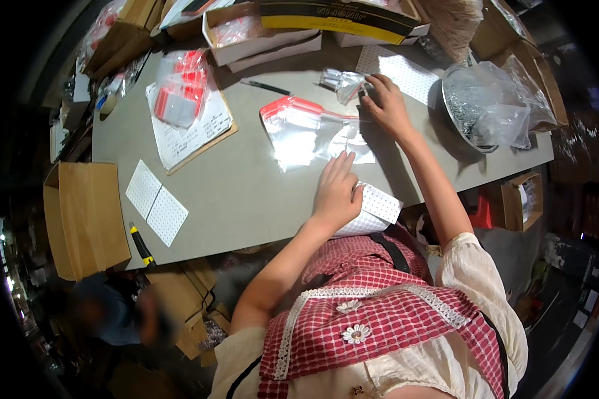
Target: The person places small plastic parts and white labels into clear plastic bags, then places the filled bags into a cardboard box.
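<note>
My left hand [338,194] lies with fingers stretched out, their tips on the near edge of a clear plastic bag [336,136]. That bag lies beside a fanned stack of clear zip bags with red tops [291,126]. Under the left wrist, at the table's front edge, is a white sheet of small dotted labels [378,203]. Farther off, my right hand [387,106] rests with fingers apart at the side of a small clear bag of silvery parts [343,83]. The parts' exact kind is too small to tell.
Right of my arm stands a metal bowl [469,136] of small metal pieces with plastic bags over it. Another label sheet [406,74], a black pen [265,87], a clipboard [203,136], a yellow-black cutter [140,245] and a cardboard box [90,219] surround the work area.
</note>
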`<act>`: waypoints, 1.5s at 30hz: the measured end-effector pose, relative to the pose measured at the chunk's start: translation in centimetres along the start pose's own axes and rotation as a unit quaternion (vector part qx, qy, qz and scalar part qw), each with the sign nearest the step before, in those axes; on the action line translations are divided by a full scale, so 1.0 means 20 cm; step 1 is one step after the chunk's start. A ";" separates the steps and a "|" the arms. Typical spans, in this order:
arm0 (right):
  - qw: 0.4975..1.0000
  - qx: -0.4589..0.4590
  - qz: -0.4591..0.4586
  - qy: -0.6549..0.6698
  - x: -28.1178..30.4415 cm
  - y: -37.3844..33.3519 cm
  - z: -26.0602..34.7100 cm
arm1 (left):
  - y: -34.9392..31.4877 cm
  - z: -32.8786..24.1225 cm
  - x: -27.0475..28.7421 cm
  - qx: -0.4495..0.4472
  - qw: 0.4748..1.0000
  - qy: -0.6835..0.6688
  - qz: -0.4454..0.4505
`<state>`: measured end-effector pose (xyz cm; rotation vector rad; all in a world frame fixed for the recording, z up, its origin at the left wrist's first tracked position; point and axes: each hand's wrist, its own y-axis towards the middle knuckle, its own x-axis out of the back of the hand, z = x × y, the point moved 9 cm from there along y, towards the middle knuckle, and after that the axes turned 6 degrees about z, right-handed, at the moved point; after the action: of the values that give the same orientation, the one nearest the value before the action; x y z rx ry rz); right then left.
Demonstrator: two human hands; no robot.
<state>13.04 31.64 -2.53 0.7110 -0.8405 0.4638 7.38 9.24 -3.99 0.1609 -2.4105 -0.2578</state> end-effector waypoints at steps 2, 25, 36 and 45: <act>0.998 -0.020 0.044 0.031 -0.07 0.03 -0.05 | 0.01 -0.01 0.00 -0.003 1.000 -0.005 0.001; 0.992 -0.063 -0.073 0.084 0.20 -0.07 -0.20 | 0.06 -0.03 -0.03 -0.042 0.999 0.002 0.005; 0.990 -0.022 -0.046 0.133 0.05 0.10 -0.17 | 0.07 -0.02 -0.04 -0.032 0.999 0.009 0.002; 0.941 0.028 0.230 0.245 -0.04 -0.27 0.23 | 0.06 -0.03 -0.03 -0.027 1.000 0.011 -0.001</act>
<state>13.66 24.57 -3.21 0.4140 -0.5141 1.0435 8.23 10.49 -3.61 0.1408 -2.3791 -0.3204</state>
